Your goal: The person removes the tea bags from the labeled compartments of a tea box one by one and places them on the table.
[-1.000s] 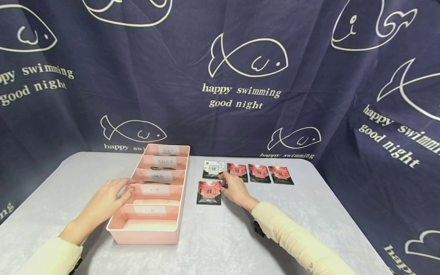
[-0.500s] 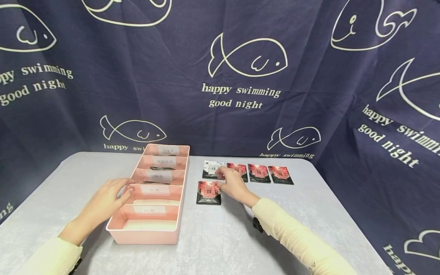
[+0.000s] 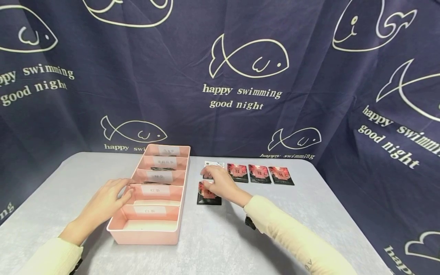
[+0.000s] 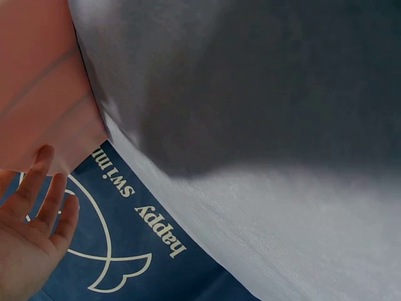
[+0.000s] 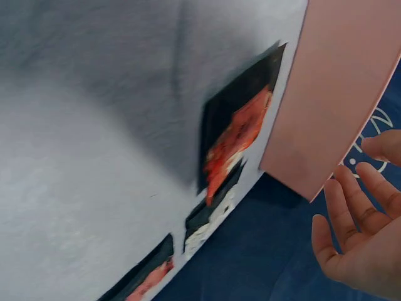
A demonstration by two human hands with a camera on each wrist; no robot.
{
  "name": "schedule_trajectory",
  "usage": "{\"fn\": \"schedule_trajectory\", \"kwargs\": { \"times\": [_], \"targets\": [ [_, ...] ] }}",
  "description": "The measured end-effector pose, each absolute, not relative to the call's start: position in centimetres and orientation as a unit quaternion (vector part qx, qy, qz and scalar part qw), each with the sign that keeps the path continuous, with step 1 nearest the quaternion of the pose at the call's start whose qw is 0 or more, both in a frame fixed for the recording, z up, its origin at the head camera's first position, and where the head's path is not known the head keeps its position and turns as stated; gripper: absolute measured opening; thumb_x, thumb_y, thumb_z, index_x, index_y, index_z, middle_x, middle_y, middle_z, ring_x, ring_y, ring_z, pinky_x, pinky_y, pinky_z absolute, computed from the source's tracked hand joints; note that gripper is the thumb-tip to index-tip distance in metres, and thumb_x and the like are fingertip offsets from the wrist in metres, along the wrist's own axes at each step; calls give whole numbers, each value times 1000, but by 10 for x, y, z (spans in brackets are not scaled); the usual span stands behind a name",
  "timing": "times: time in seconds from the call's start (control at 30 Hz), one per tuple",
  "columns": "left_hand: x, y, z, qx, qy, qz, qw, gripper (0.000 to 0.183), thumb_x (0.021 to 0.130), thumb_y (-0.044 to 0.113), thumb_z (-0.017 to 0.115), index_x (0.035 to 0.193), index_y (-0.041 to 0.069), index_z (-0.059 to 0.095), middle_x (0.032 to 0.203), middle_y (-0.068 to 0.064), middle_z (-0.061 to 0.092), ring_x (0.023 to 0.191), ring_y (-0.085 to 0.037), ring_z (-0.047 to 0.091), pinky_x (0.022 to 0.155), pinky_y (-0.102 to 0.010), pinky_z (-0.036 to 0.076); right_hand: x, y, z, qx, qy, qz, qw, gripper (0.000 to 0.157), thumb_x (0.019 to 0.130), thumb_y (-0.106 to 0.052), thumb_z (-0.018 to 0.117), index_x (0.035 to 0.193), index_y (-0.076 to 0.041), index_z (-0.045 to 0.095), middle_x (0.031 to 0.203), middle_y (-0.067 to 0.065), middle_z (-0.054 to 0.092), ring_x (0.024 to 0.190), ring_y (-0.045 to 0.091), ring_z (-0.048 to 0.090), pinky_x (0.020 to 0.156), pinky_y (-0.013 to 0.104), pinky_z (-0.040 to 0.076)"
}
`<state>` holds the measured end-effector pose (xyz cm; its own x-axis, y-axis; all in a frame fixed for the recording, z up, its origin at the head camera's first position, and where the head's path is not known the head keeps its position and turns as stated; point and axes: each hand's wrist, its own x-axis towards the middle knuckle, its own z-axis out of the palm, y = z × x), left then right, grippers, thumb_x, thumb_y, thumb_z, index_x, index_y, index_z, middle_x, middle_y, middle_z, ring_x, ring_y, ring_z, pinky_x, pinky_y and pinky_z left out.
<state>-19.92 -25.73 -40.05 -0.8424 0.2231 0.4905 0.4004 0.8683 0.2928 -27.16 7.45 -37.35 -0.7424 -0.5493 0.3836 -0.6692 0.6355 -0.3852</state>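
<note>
Red packet (image 3: 208, 198), 8 o'clock from the right hand (image 3: 222, 185), could've skidded if those empty, loosely parted fingers (image 5: 356, 194) clumsily brushed it, tbh.

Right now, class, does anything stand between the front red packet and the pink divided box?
Nothing visible lies on the table between the front red packet and the pink box; only the box's side wall rises in the way. In the head view the right hand partly hides the packet.
</note>
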Motion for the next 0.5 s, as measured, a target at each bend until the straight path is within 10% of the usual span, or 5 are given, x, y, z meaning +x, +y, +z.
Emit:
{"fn": "schedule_trajectory", "kwargs": {
  "times": [0.5],
  "targets": [
    [-200,-258,-401,-166,-939,-194,230,24,88,23,56,108,9,60,106,-14,64,104,-36,53,88,-52,41,-265,37,-358,413,-880,198,124,12,83,-17,62,90,-8,59,88,2,64,85,14,57,76,27,48]
  ]
}}
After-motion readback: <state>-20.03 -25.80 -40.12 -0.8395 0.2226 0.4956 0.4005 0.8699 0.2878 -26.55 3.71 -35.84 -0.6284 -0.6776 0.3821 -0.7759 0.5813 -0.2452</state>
